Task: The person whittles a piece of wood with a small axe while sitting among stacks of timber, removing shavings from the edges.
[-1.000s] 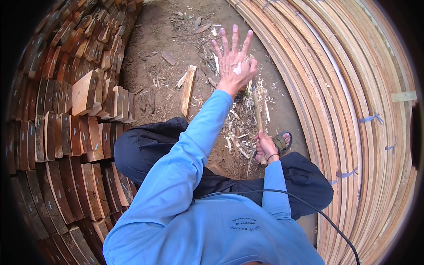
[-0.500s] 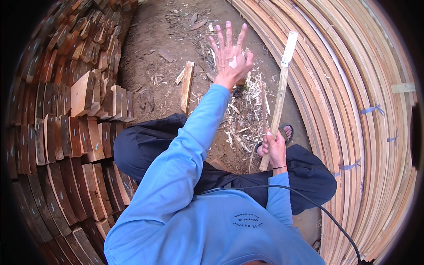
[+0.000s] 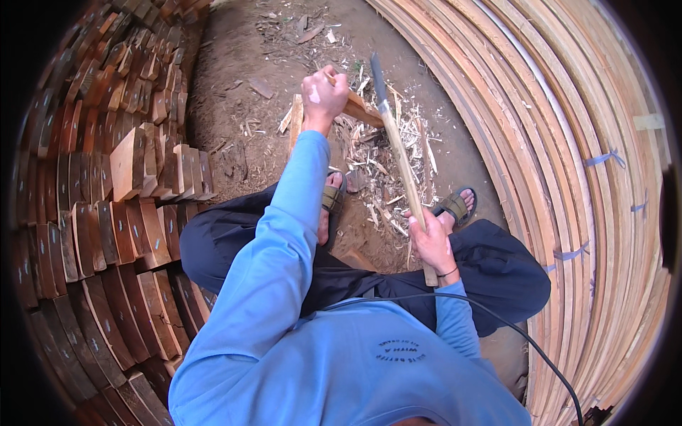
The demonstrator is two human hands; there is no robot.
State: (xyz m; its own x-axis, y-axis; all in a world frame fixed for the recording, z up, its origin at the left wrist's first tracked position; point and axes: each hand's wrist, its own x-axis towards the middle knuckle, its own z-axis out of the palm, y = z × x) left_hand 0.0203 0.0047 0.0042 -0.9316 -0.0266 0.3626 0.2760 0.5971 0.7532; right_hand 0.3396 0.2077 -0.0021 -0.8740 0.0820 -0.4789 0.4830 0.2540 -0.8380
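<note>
**Wooden billet in our left hand, long-handled knife in our right hand**

Our left hand has its fingers curled round the billet's upper left end; the other end slants right and meets the knife's neck in view, though we cannot tell whether they touch. Our right hand is closed round the lower handle, the butt poking out below, the blade pointing away from us.

We judge the billet stiff, fairly light and dry enough not to slip, though its edges may splinter; we would hold it at the end far from the blade. The knife probably carries its weight forward, so a low, firm grip on the handle suits it.

Pale wood chips litter the earth floor around it, with a loose offcut just left and our sandals nearer us. Farther out, stacked boards stand on our left; long battens with blue ties line our right.
</note>
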